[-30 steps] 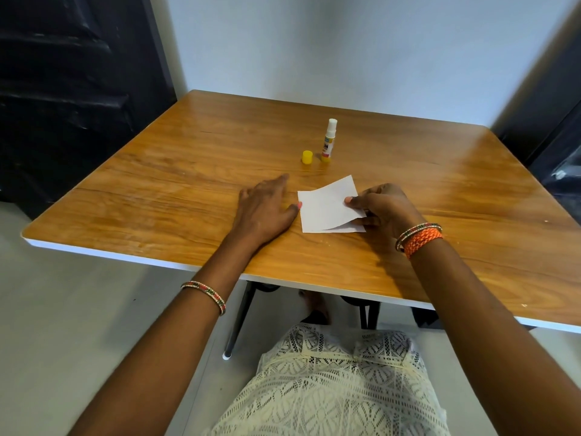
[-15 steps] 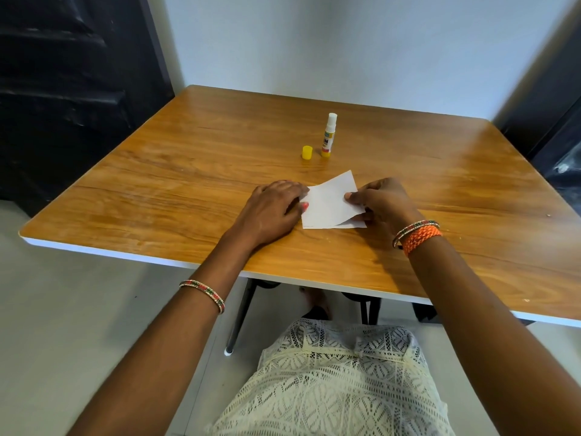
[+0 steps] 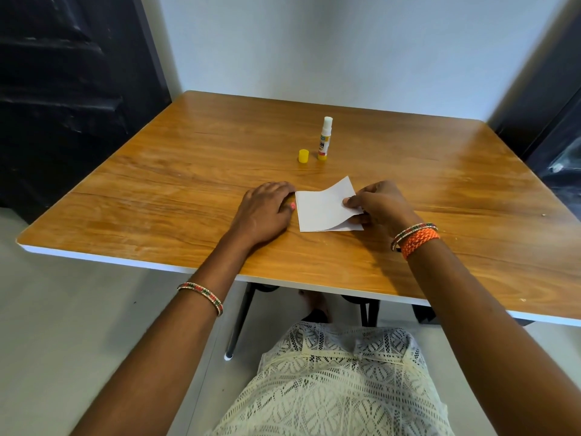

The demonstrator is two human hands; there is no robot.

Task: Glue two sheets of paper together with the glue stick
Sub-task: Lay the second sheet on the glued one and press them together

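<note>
Right hand (image 3: 382,204) pinches the right edge of the top sheet (image 3: 323,204), that edge lifted off the bottom sheet (image 3: 347,228); left hand (image 3: 265,212) lies flat, fingers together, touching the sheets' left edge at its 3 o'clock; glue stick (image 3: 325,138) stands upright, uncapped, at 12 o'clock from the sheets, yellow cap (image 3: 303,156) just beside it; the right hand looks nearer the stick; next, probably, lower and press the raised edge.

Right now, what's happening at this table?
A person is gluing paper. The right hand pinches the right edge of the top sheet, lifted off the bottom sheet. The left hand lies on the table at the sheets' left edge. The glue stick stands uncapped farther back, its yellow cap beside it.
</note>
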